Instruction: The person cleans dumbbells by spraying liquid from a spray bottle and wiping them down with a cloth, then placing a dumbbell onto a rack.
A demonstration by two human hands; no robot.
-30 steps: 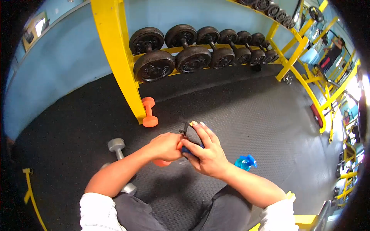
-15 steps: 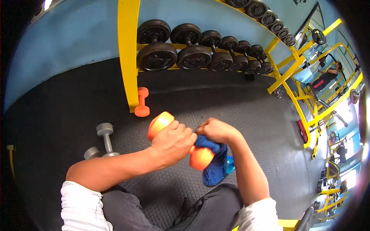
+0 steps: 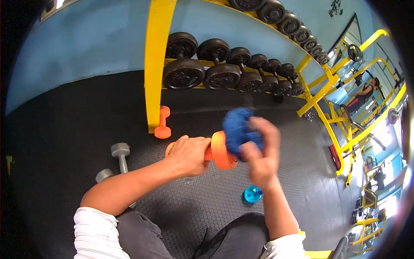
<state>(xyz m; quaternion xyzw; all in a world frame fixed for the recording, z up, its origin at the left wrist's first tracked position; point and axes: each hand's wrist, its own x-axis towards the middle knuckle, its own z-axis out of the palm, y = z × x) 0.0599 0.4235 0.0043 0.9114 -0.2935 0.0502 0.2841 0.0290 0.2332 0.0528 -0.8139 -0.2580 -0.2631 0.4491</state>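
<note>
My left hand (image 3: 189, 156) is wrapped round the handle of an orange dumbbell (image 3: 222, 151), which is held up above the floor and lies roughly crosswise. One head shows to the right of the fist; the other is mostly hidden behind the fingers. A blue cloth (image 3: 239, 133) is bunched in my right hand (image 3: 263, 153), at the dumbbell's right end and seemingly against its flat face. Motion blurs that hand a little, with thumb and fingers curved about the cloth.
A second orange dumbbell (image 3: 162, 123) rests by the foot of the yellow rack (image 3: 156, 64). Grey dumbbells (image 3: 121, 156) lie at the left. A blue bottle (image 3: 253, 194) is on the black floor. Black dumbbells (image 3: 184, 74) fill the rack. A person (image 3: 366, 91) sits far right.
The dumbbell has turned from slanting to nearly level. My right hand and the cloth have moved up from around its handle side to its right end. The blue bottle is now more visible.
</note>
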